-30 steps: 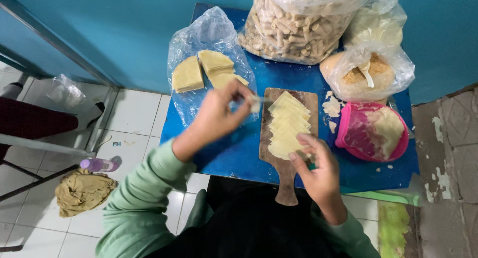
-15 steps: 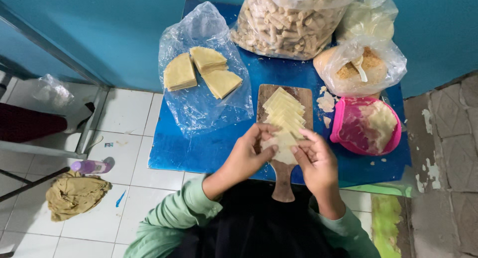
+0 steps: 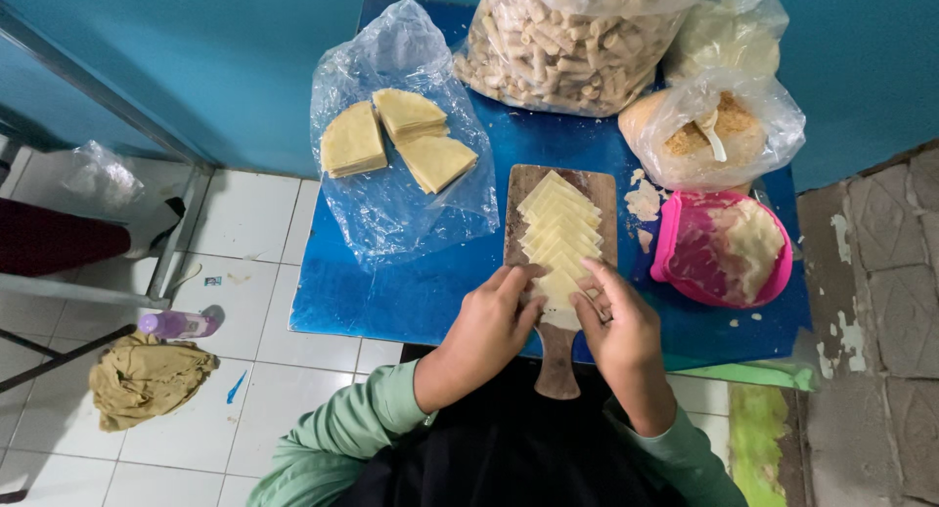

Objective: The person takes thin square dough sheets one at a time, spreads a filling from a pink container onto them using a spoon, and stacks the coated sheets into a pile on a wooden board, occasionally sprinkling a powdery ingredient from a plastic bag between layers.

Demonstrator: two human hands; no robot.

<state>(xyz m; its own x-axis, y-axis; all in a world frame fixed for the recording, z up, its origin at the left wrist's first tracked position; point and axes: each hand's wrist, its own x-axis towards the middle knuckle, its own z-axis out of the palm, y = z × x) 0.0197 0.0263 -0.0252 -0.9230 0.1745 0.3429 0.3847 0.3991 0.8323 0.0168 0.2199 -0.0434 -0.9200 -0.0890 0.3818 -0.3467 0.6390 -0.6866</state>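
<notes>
My left hand point(image 3: 494, 323) and right hand point(image 3: 616, 321) pinch the nearest wrapper point(image 3: 556, 290) of the row fanned down the board point(image 3: 562, 360) on the blue bench point(image 3: 411, 292) (overlapped so each edge lifts easily), fingers curled together.

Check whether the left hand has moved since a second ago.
Yes. The left hand came down from beside the clear bag of wedge-shaped sheets to the near end of the wooden board, now touching the wrapper stack opposite the right hand.

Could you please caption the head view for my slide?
Both hands, left and right, work pastry wrappers on a wooden board.
</notes>
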